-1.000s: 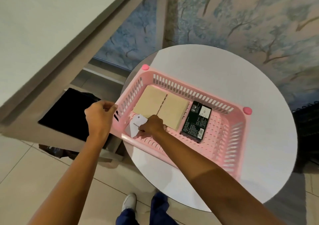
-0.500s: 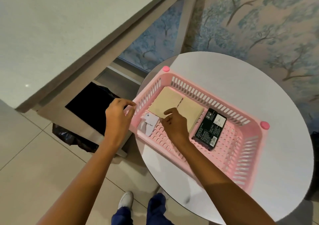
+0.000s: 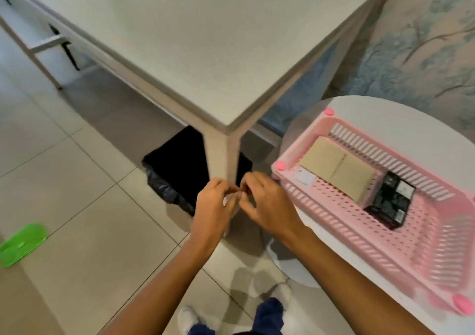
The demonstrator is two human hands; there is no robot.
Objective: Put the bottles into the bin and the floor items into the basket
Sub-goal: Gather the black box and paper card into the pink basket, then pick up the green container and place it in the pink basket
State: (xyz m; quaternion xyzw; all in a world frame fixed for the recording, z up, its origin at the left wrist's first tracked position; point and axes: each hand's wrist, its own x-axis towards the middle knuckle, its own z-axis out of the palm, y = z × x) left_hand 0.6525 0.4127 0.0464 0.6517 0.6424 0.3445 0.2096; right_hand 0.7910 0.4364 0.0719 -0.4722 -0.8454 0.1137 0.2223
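Observation:
My left hand (image 3: 213,206) and my right hand (image 3: 267,203) meet fingertip to fingertip in front of a table leg (image 3: 222,152), left of the basket. Both are pinched shut; whether something small sits between the fingers is unclear. The pink slotted basket (image 3: 359,244) stands on a round white table (image 3: 411,134) at the right. It holds a tan flat box (image 3: 336,169), a white card (image 3: 303,178) and a black box (image 3: 390,203). A black-lined bin (image 3: 177,160) sits on the floor under the big table. On the tiles at far left lies a green flat item (image 3: 21,243).
A large grey table (image 3: 205,39) fills the upper middle, its corner leg right behind my hands. Tiled floor spreads to the left. Wallpaper with trees covers the wall at upper right. My shoe (image 3: 187,319) shows at the bottom.
My right hand has left the basket after setting down the white card and joined my left hand. The view has swung left, so the green item on the floor now shows.

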